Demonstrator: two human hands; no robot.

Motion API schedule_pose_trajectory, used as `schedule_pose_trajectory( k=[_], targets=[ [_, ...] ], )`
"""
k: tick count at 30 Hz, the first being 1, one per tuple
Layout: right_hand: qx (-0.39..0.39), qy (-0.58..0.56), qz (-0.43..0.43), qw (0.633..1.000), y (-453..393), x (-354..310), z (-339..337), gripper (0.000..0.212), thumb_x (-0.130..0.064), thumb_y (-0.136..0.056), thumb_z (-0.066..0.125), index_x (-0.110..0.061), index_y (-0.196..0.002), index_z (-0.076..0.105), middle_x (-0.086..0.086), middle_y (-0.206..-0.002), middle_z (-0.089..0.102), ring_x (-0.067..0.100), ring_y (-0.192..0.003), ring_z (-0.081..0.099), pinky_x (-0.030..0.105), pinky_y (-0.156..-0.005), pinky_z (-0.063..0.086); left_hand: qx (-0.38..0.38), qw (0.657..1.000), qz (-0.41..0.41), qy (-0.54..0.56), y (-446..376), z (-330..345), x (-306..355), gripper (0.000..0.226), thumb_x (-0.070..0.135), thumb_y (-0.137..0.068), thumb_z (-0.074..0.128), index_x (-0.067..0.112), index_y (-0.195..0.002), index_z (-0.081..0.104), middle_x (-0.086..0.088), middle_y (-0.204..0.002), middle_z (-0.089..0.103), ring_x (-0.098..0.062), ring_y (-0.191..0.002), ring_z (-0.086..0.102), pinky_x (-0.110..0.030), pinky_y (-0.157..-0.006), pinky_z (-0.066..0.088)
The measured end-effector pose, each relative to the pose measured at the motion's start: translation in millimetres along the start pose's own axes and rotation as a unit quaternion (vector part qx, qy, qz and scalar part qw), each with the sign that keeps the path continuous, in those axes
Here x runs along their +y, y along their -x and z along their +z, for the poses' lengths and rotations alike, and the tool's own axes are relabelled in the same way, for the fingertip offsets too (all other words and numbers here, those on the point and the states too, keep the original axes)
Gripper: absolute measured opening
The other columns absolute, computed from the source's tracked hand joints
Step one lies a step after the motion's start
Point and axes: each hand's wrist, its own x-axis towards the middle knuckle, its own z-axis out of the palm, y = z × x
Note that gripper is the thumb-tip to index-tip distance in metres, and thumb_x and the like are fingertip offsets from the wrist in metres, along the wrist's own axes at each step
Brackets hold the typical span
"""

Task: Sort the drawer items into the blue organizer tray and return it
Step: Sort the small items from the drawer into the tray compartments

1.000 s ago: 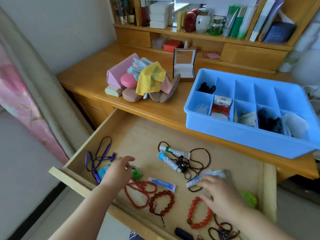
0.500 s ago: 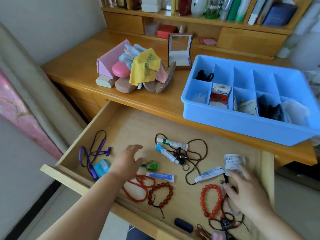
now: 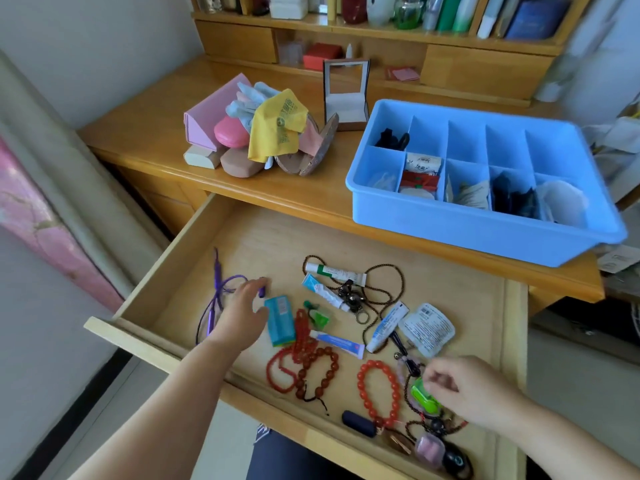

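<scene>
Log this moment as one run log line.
left hand open by teal box | right hand pinching green object | blue organizer tray on desk

Two bare arms are seen, with no sleeves, rings or watch on the left hand (image 3: 242, 315) or the right hand (image 3: 474, 393). Dark blue clothing is worn below.
</scene>
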Motion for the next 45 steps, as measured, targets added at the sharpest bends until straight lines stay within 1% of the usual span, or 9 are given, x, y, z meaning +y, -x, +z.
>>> schedule_pose_trajectory(
  k=[5, 9, 13, 17, 23, 30, 34, 40, 45],
  targets=[
    [-0.26, -0.039, 0.044, 0.964, 13, -7, 20, 0.013, -0.028, -0.086, 0.059, -0.037, -0.079, 0.066, -0.008, -0.077, 0.071, 0.002, -0.06, 0.061, 0.014, -0.058, 0.046, 0.079, 0.996, -0.05, 0.014, 1, -19, -14, 0.032, -0.001, -0.086, 0.05, 0.025, -0.1, 0.061, 0.001, -0.099, 0.063, -0.023, -0.095, 0.06, -0.027, -0.074, 0.044],
    [-0.214, -0.14, 0.03, 0.966, 1, -13, 17, 0.03, -0.01, -0.091, 0.058, -0.034, -0.108, 0.061, 0.001, -0.108, 0.068, 0.01, -0.088, 0.064, 0.013, -0.077, 0.047, 0.03, 0.994, -0.043, -0.098, -3, -1, -9, 0.016, 0.033, -0.089, 0.058, 0.023, -0.102, 0.062, 0.002, -0.101, 0.066, -0.013, -0.083, 0.057, -0.023, -0.061, 0.039],
    [0.001, -0.275, 0.066, 0.959, -6, -9, -10, 0.023, -0.004, -0.094, 0.051, -0.022, -0.093, 0.065, -0.001, -0.085, 0.071, 0.004, -0.061, 0.06, 0.019, -0.056, 0.045, -0.029, 0.976, -0.103, -0.191, -14, 31, 12, 0.053, 0.052, -0.082, 0.062, 0.015, -0.119, 0.049, -0.004, -0.109, 0.063, -0.019, -0.092, 0.062, -0.029, -0.064, 0.05],
    [0.192, -0.328, 0.091, 0.92, -6, 5, -32, 0.028, -0.003, -0.092, 0.054, -0.024, -0.081, 0.069, -0.001, -0.073, 0.07, 0.009, -0.059, 0.058, 0.023, -0.056, 0.044, -0.034, 0.973, -0.077, -0.213, -18, 42, 19, 0.031, 0.041, -0.084, 0.061, 0.016, -0.101, 0.052, -0.002, -0.093, 0.061, -0.019, -0.08, 0.057, -0.029, -0.062, 0.045],
    [0.149, -0.201, 0.053, 0.967, 1, -2, -15, 0.024, -0.014, -0.089, 0.061, -0.037, -0.084, 0.065, -0.016, -0.09, 0.068, 0.001, -0.086, 0.061, 0.01, -0.069, 0.042, 0.044, 0.998, -0.012, 0.04, 5, 16, 36, 0.022, 0.029, -0.093, 0.057, 0.015, -0.108, 0.055, -0.003, -0.084, 0.064, -0.016, -0.062, 0.061, -0.025, -0.051, 0.046],
    [0.02, -0.55, -0.003, 0.835, 12, -40, -27, 0.042, -0.037, -0.078, 0.068, -0.03, -0.118, 0.058, 0.002, -0.102, 0.071, 0.018, -0.074, 0.066, 0.03, -0.065, 0.054, -0.159, 0.975, 0.113, 0.109, 59, 39, 116, 0.01, 0.027, -0.084, 0.069, 0.035, -0.085, 0.063, 0.005, -0.069, 0.065, 0.001, -0.047, 0.054, -0.015, -0.045, 0.044],
    [0.105, -0.499, -0.007, 0.86, 12, -53, -39, 0.016, -0.018, -0.084, 0.069, -0.016, -0.1, 0.064, 0.006, -0.08, 0.067, 0.011, -0.06, 0.063, 0.024, -0.056, 0.049, -0.204, 0.955, 0.143, 0.162, 63, 53, 143, 0.011, 0.016, -0.08, 0.073, 0.018, -0.088, 0.065, 0.0, -0.07, 0.068, -0.008, -0.057, 0.062, -0.022, -0.056, 0.052],
    [0.035, -0.654, -0.069, 0.752, 15, -58, -87, 0.03, -0.025, -0.076, 0.064, -0.004, -0.098, 0.063, 0.005, -0.064, 0.06, 0.015, -0.05, 0.056, 0.023, -0.045, 0.046, -0.273, 0.85, 0.104, 0.439, 48, 28, 162, 0.021, 0.013, -0.073, 0.072, 0.002, -0.087, 0.061, -0.006, -0.06, 0.059, -0.01, -0.041, 0.051, -0.016, -0.042, 0.042],
    [0.084, -0.593, -0.089, 0.796, 17, -68, -129, 0.026, -0.022, -0.069, 0.066, -0.006, -0.088, 0.073, 0.009, -0.07, 0.065, 0.016, -0.057, 0.062, 0.024, -0.051, 0.052, -0.201, 0.87, 0.12, 0.434, 37, 8, 175, 0.018, 0.013, -0.079, 0.071, 0.013, -0.097, 0.071, -0.016, -0.067, 0.062, -0.019, -0.051, 0.055, -0.027, -0.055, 0.047]
  ],
)
